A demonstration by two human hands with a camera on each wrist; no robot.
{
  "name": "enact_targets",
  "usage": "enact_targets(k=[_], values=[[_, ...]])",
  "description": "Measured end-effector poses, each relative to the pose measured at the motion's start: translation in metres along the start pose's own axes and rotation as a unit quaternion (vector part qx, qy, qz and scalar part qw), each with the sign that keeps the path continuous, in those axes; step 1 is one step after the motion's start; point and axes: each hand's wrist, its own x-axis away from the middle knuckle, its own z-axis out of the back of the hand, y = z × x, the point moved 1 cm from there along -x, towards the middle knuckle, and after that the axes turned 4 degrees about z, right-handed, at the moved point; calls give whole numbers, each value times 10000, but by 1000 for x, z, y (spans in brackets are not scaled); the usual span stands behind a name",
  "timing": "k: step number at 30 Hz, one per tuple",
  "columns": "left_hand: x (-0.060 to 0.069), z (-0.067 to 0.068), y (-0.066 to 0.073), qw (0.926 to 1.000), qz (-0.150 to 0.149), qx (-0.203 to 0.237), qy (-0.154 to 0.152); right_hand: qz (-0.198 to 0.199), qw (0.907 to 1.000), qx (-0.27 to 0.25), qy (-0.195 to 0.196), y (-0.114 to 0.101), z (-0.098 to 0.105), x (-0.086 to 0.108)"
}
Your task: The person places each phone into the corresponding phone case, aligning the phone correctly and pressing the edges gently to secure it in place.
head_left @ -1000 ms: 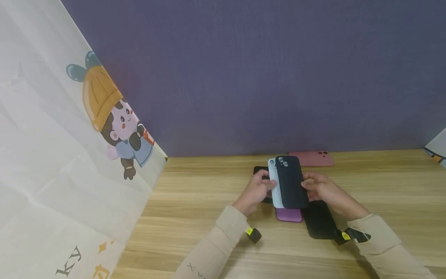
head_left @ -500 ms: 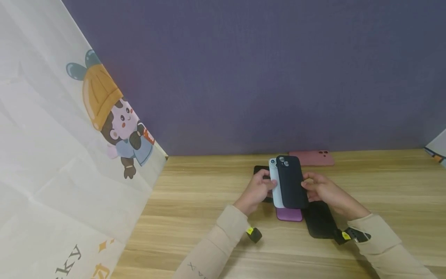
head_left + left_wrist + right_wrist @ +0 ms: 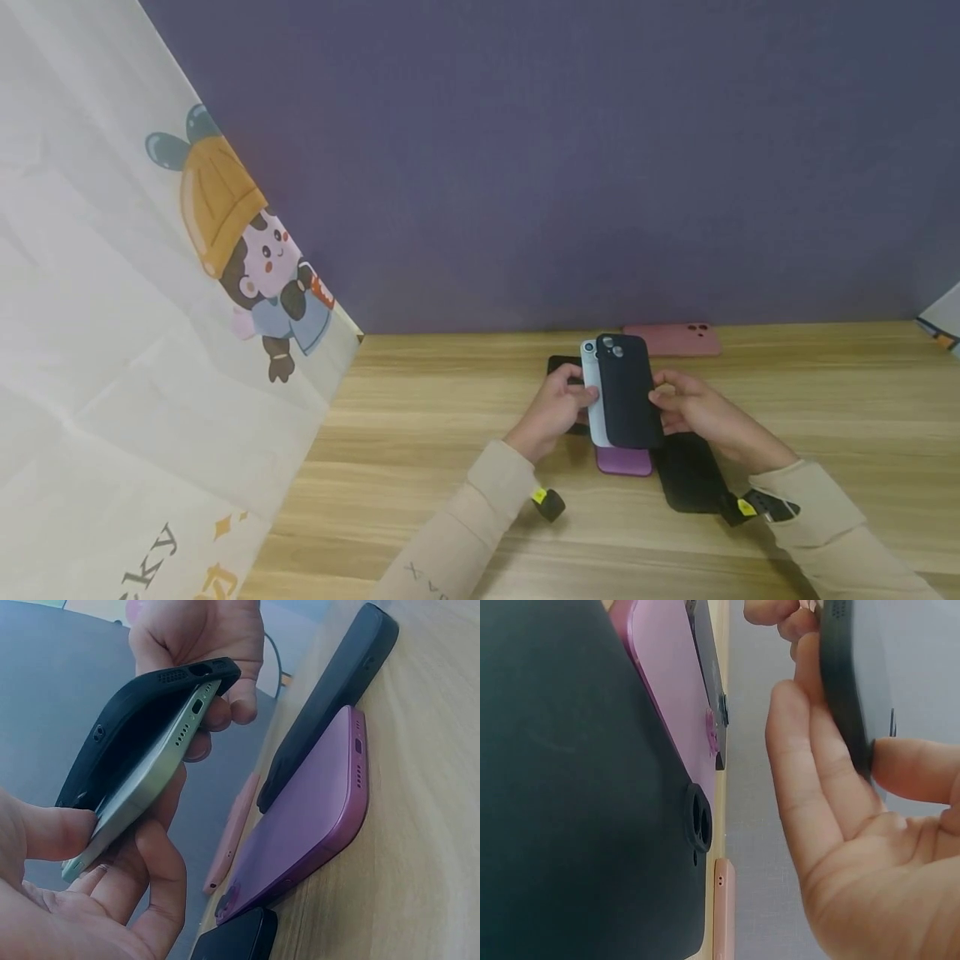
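Observation:
My left hand (image 3: pixel 551 412) pinches a pale, whitish-green phone (image 3: pixel 596 421) by its left edge, thumb on one face and fingers beneath. Above that phone lies a black phone case (image 3: pixel 632 400), which my right hand (image 3: pixel 701 412) pinches at its right edge. Case and phone overlap at a slant in the left wrist view: they meet near the right side, while a gap shows between the case (image 3: pixel 112 746) and the phone (image 3: pixel 146 787) toward my left thumb. Both are held off the table. The right wrist view shows the case's dark edge (image 3: pixel 840 682) between thumb and fingers.
Below the hands on the wooden table (image 3: pixel 420 400) lie a purple phone (image 3: pixel 624 462), a black case-like slab (image 3: pixel 688 475) to its right and a dark phone (image 3: pixel 561 363) to its left. A pink phone or case (image 3: pixel 671 339) lies against the blue-grey back panel (image 3: pixel 555 167).
The head view has shifted slightly. Both hands keep their grips, and the phone and case hold almost the same position against each other.

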Motion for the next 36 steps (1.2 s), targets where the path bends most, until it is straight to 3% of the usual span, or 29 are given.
enact_targets(k=[36], values=[[-2, 0, -1, 10000, -34, -8, 48, 357, 9993, -67, -75, 2, 0, -1]])
